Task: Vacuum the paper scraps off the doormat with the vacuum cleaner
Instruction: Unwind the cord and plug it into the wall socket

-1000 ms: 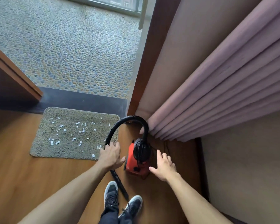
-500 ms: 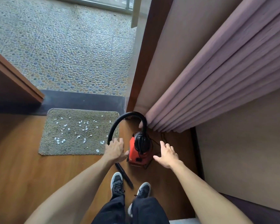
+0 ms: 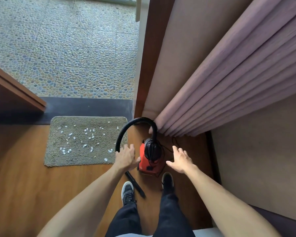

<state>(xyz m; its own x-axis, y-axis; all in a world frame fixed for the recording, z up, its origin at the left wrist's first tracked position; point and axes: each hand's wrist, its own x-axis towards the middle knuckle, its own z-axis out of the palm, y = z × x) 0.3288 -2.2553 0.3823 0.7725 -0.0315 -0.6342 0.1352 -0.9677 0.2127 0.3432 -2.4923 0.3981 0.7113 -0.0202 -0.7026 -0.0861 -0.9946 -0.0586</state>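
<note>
No text, brand, number or sign could be read. The red vacuum cleaner (image 3: 149, 160), at 3 o'clock from the doormat (image 3: 79, 157), bore only dark marks on its housing, which were too small and blurred to make out.

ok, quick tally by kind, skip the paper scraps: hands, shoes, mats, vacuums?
hands: 2 (left hand, right hand)
shoes: 2
doormat: 1
vacuum cleaner: 1
total: 6
</note>
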